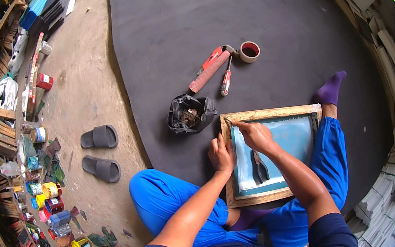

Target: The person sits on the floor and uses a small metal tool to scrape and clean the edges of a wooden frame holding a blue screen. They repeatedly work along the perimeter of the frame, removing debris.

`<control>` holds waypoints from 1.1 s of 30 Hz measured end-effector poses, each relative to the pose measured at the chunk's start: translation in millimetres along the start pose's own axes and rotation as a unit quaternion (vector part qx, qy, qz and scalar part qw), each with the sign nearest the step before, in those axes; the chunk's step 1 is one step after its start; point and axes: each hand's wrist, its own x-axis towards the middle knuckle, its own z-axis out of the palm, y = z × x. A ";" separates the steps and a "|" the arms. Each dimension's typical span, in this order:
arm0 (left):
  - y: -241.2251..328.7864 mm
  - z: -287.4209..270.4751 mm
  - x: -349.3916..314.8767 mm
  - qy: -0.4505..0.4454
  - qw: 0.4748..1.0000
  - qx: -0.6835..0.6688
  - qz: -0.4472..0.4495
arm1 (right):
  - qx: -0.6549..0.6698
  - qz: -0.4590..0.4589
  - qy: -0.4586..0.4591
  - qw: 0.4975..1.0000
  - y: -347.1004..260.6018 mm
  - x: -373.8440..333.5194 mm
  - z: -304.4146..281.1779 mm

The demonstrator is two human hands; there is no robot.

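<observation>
A wooden frame [268, 112] with blue mesh stretched across it lies in front of me, between my legs. My left hand [221, 154] is closed around the frame's left side, its fingers wrapped over the wood. My right hand [256, 136] reaches across the mesh to the far left corner. Its fingers are pinched there, against a small dark thing at the wood that I cannot make out. Dark-handled pliers [260, 167] rest on the mesh beneath my right forearm.
Beyond the frame, on the dark mat [221, 7], are a black plastic bag [191, 114] holding scraps, a red-handled hammer [209, 68], a screwdriver [226, 82] and a tape roll [249, 52]. Sandals [99, 137] and several paint cans [52, 189] stand left; paper stacks [388, 202] right.
</observation>
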 end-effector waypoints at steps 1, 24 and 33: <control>1.0 -0.5 -0.2 -0.005 1.000 0.001 -0.004 | -0.043 -0.015 -0.002 0.999 -1.0 0.3 -3.2; 6.6 -1.0 3.1 -0.014 1.000 0.000 -0.007 | 0.113 -0.054 -0.037 0.991 55.0 27.2 23.2; -0.7 1.0 0.9 -0.006 1.000 0.000 -0.003 | 0.165 -0.087 -0.015 0.982 39.0 28.7 14.8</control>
